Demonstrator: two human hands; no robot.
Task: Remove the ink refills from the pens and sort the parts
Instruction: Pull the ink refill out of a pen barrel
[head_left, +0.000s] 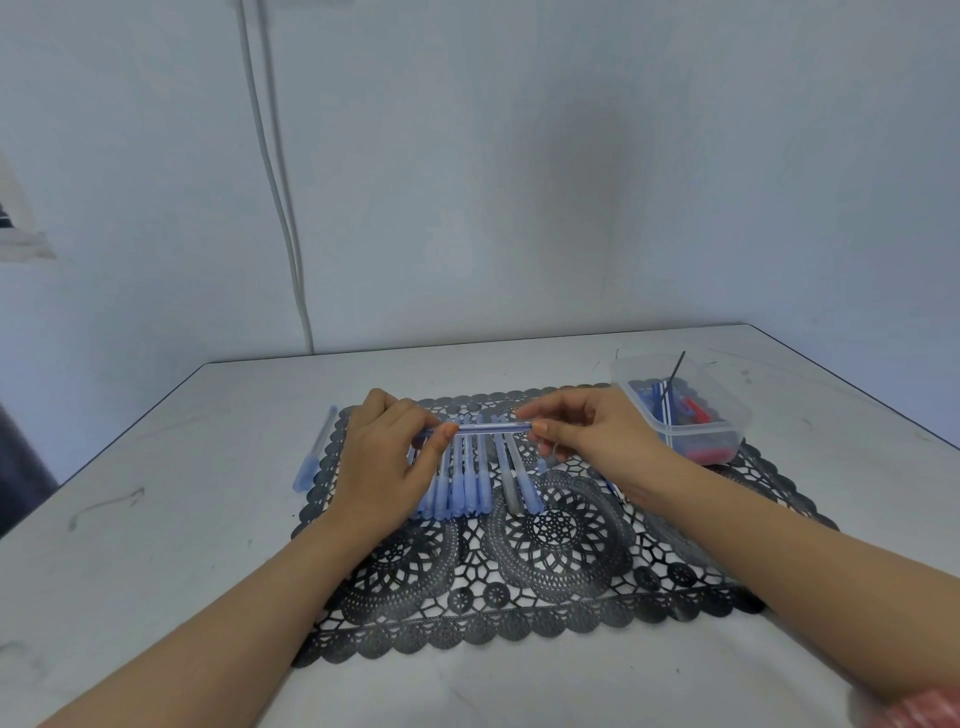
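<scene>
Left hand (384, 457), right hand (597, 436), pen (491, 427) between.

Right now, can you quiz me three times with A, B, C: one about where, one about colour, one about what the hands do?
1. Where is the box? A) left of the mat B) at the mat's far right corner C) on the floor
2. What colour is the mat? A) black B) yellow C) green
3. How is the lifted pen? A) lying in the box B) standing upright C) held level by both hands

Answers: B, it sits by that corner; A, its lace is black; C, the left hand and right hand pinch its ends.
</scene>
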